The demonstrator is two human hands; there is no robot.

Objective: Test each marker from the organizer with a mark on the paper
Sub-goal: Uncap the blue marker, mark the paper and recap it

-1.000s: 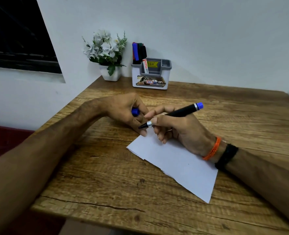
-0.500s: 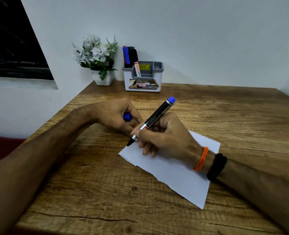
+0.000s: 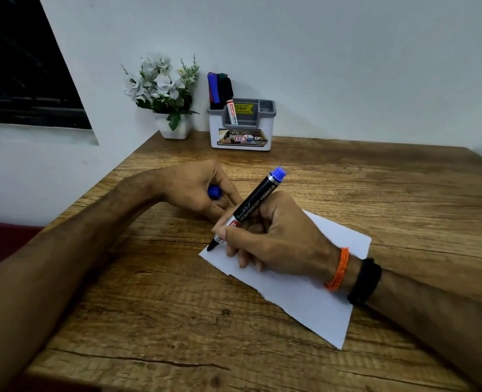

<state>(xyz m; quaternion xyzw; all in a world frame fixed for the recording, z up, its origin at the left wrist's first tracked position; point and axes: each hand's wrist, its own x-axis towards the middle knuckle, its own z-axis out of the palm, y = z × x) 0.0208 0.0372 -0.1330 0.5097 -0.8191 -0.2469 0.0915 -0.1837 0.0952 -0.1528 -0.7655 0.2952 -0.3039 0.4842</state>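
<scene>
My right hand (image 3: 273,239) grips an uncapped black marker (image 3: 255,202) with a blue end, held in a writing grip. Its tip touches the near-left corner of the white paper (image 3: 305,295), which lies on the wooden table (image 3: 177,321). My left hand (image 3: 197,190) rests on the table just left of the paper, its fingers curled around the marker's blue cap (image 3: 214,191). At the back against the wall stands the white and grey organizer (image 3: 241,137), with several markers (image 3: 220,87) standing upright in its left compartment.
A small white pot of artificial flowers (image 3: 167,94) stands left of the organizer at the table's back corner. A dark window (image 3: 22,66) fills the upper left. The table's left edge drops off near my left forearm.
My right hand swung the marker from nearly level to a steep writing angle and lowered its tip onto the paper's corner. My left hand stayed put with the cap.
</scene>
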